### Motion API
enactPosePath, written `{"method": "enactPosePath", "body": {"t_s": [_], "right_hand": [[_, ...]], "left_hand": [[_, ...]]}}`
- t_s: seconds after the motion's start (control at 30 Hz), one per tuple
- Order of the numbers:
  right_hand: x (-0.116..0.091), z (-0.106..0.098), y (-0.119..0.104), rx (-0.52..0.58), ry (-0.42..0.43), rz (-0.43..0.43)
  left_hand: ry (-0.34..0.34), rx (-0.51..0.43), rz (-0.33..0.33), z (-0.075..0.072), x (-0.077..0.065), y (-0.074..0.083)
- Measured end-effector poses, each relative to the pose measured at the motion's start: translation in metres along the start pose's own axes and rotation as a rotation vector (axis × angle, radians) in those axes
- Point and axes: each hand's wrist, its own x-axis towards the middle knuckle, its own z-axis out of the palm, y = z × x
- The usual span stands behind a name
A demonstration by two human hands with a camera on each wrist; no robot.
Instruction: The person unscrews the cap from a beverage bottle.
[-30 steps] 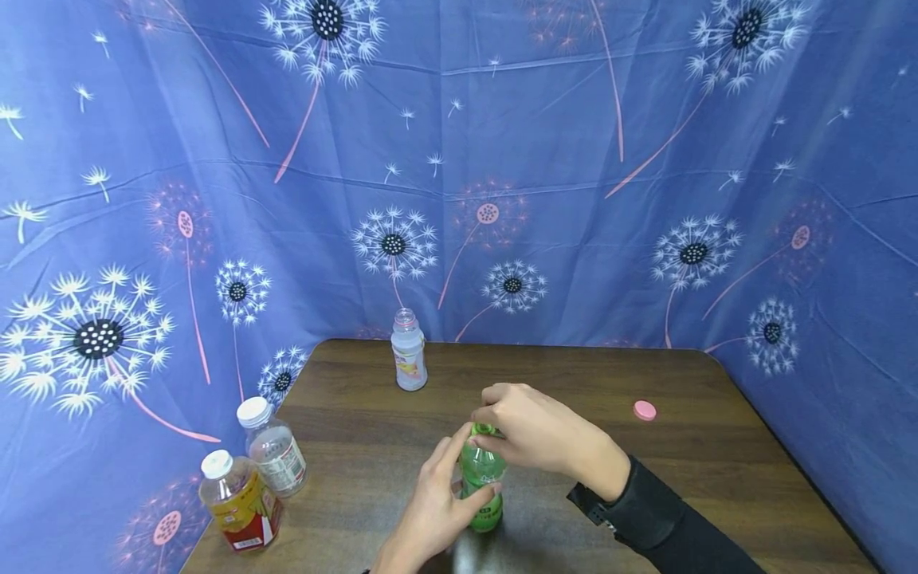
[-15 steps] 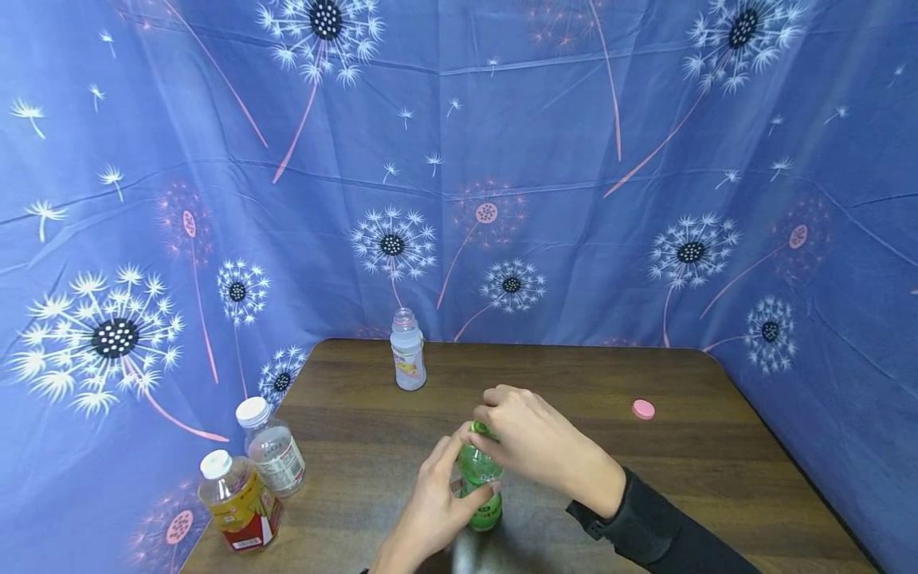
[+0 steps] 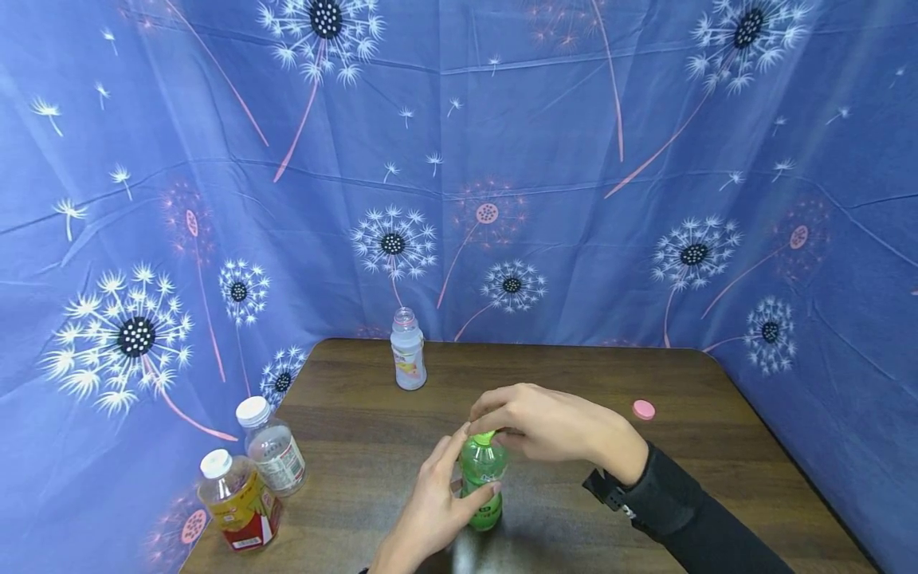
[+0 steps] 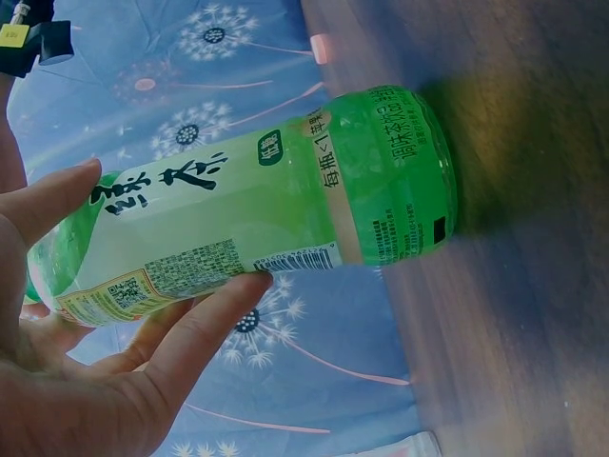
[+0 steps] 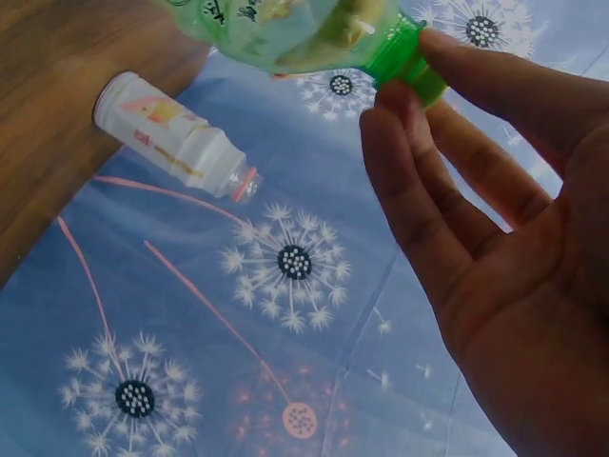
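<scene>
A green drink bottle (image 3: 484, 510) stands upright on the wooden table in the head view, close to the front. Its side is held by my left hand (image 3: 433, 506), thumb on one side and fingers on the other. The left wrist view shows the pale green label (image 4: 219, 209) with dark writing between thumb and fingers. My right hand (image 3: 538, 424) is over the bottle's top and covers part of it. In the right wrist view, thumb and fingertips pinch the green cap (image 5: 407, 67), which sits on the bottle neck.
A whitish bottle (image 3: 409, 359) with an uncapped mouth stands at the table's back. On the right lies a pink cap (image 3: 644, 410). At the left edge are a clear bottle (image 3: 280, 462) and a yellow-and-red-labelled bottle (image 3: 247, 510), both white-capped. A blue curtain (image 3: 574, 239) hangs behind.
My right hand has turned about the cap, its wrist swinging out to the right and its fingers shifting on the cap. The left hand and the bottle stay where they were.
</scene>
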Motion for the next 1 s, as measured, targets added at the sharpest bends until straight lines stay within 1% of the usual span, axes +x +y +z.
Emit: {"method": "enactPosePath", "body": {"t_s": [0.07, 0.17, 0.33, 0.5, 0.73, 1.0], "right_hand": [[0.0015, -0.0010, 0.0013, 0.049, -0.013, 0.012], [0.0028, -0.0020, 0.0021, 0.086, -0.027, 0.027], [0.0028, -0.0017, 0.0036, 0.100, -0.019, 0.022], [0.0020, 0.0007, 0.0050, 0.093, 0.001, 0.016], [0.0013, 0.0042, 0.0037, 0.042, 0.028, 0.023], [0.0022, 0.0066, 0.0032, 0.028, 0.035, 0.029]], "left_hand": [[0.003, -0.002, -0.001, 0.0002, -0.0002, 0.0001], [0.004, -0.005, -0.004, 0.0008, -0.0005, 0.0004], [0.006, -0.004, -0.002, 0.0015, -0.0011, 0.0007], [0.011, 0.005, 0.003, 0.0013, -0.0009, 0.0009], [0.014, 0.013, -0.003, 0.0014, -0.0006, 0.0005], [0.018, 0.017, -0.011, 0.0018, -0.0006, -0.0001]]}}
